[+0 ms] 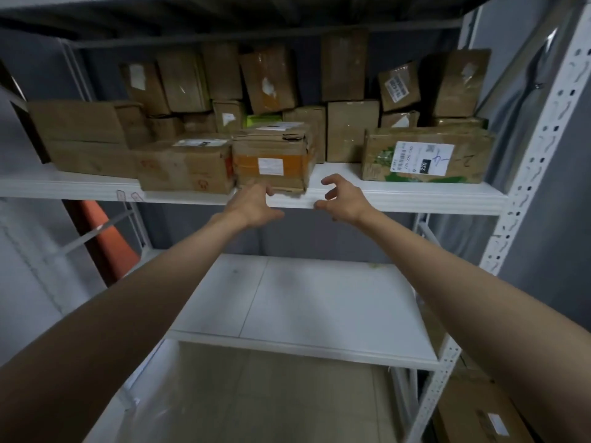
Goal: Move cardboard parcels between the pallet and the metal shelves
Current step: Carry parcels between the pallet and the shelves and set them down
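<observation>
Fingers [268,189] of the left hand [252,204]: spread and half-curled, tips at the lower front edge of the small brown cardboard parcel with an orange tape band [271,159]; whether they touch it cannot be told. Nothing held.

Fingers of the right hand [343,199]: likewise spread and curled like a claw, holding nothing, apart from the parcel, just right of its front right corner and above the lip of the shelf.

Parcel: stands at the front edge of the white metal upper shelf [415,195], slightly overhanging the lip at its front left corner. Long axis runs left to right along the shelf edge; broad labelled face turned toward the person; a second label on top. Edges worn and crushed.

Neighbours: a low brown cardboard box with red print [185,169] touching it on the left; a brown box with green print and a large white label [428,158] well apart on the right; further brown cartons stacked behind, to the back of the shelf.

White lower shelf [303,302]: carries no parcels in view.

Progress, as a judgement: upper shelf largely stocked. Both hands frame the orange-banded parcel without a grip, so it is either just set down or about to be lifted; which cannot be told. The pallet is not in view.
</observation>
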